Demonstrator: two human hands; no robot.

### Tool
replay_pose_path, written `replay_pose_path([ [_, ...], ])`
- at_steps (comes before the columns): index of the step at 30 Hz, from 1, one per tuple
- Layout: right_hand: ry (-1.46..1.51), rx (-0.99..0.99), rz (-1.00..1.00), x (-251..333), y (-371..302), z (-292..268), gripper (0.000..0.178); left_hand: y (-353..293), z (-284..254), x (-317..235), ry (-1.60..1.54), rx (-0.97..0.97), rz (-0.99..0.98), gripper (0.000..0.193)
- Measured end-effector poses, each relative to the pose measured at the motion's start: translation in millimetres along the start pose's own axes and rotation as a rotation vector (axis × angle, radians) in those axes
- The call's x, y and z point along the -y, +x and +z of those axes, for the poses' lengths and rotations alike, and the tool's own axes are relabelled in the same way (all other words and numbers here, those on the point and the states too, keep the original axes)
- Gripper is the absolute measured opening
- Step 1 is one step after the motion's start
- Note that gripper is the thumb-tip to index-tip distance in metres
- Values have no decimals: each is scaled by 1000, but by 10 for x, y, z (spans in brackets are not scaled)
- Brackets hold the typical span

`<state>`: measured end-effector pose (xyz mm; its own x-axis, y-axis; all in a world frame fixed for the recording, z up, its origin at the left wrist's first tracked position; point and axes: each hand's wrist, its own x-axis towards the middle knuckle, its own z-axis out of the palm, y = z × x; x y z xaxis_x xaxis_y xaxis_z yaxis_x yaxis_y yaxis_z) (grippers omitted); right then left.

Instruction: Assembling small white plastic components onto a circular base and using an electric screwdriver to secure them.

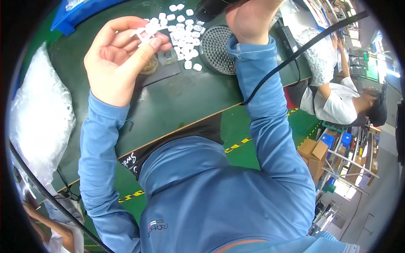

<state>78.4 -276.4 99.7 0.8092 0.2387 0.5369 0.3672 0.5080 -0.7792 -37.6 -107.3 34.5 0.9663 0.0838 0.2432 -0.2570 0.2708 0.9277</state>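
Observation:
My left hand [122,55] is raised over the table at the upper left, its thumb and fingers pinched on a small white plastic frame [144,35]. Just beyond and right of it lies a pile of small white rounded pieces [184,38]. Below the fingers are a dark flat plate [166,75] with a small clear block [168,57] and a brownish round thing [150,66], partly hidden by the hand. My right hand [249,19] is at the top edge, its fingers out of sight, next to a black cylindrical tool [213,9].
A round dark dimpled tray [218,48] sits beside my right sleeve. A clear plastic bag [42,114] lies at the left, near a blue bin [84,14]. A black cable [303,52] crosses my right arm. Another person [337,99] works at the right.

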Motion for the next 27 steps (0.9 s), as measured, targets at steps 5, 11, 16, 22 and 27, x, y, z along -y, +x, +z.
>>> replay_pose_path([
  [5, -226, -227, -393, -92, -71, 61, 73, -34, -136, -1, -16, -34, -40, 21],
  [11, -564, -245, -641, -91, -359, -433, 28, 6, -115, -56, -7, -23, -186, 44],
  [16, -128, -337, -607, -175, -366, -452, 22, 108, -195, -39, 118, -105, -81, 35],
  [22, -647, -275, -620, -110, -341, -542, 11, 1273, -979, -374, 1010, -335, 439, 34],
  [27, -636, -200, -607, -66, -376, -419, 13, 1630, -1259, -153, 1601, -207, 610, 30],
])
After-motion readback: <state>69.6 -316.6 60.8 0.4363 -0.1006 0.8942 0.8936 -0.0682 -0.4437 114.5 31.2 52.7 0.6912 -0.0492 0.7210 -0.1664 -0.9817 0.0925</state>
